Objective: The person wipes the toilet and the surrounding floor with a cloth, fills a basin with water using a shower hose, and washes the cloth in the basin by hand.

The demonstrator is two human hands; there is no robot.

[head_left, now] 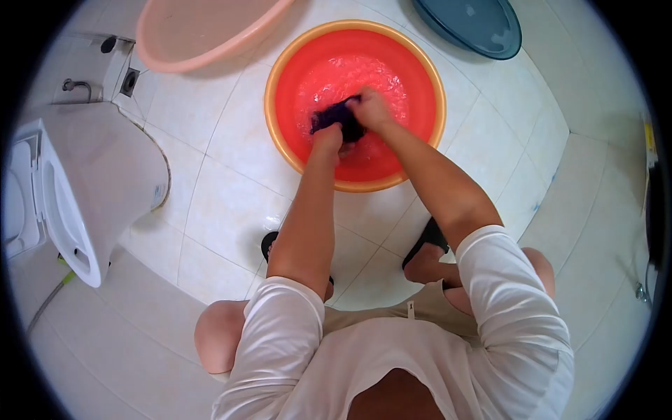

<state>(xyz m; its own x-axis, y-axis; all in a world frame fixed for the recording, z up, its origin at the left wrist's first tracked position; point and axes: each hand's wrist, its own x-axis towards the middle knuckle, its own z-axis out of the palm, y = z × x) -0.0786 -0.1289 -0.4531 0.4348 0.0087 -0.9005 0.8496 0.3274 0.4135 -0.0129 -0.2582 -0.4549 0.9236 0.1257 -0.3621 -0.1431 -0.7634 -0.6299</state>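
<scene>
A dark, wet piece of cloth (337,117) is bunched up between my two hands, over the water in a red basin (287,98) with an orange-gold rim. Its exact kind does not show. My left hand (329,142) grips the cloth's near left part, fingers wrapped round it and partly hidden. At the upper right end of the cloth, my right hand (369,110) is closed on it, slightly blurred. Rippled water with bright glints lies around the cloth.
A pink basin (189,63) stands at the upper left and a dark teal basin (483,42) at the upper right. A white toilet (105,161) is on the left, near a floor drain (129,82). My slippered feet are just below the red basin on the tiles.
</scene>
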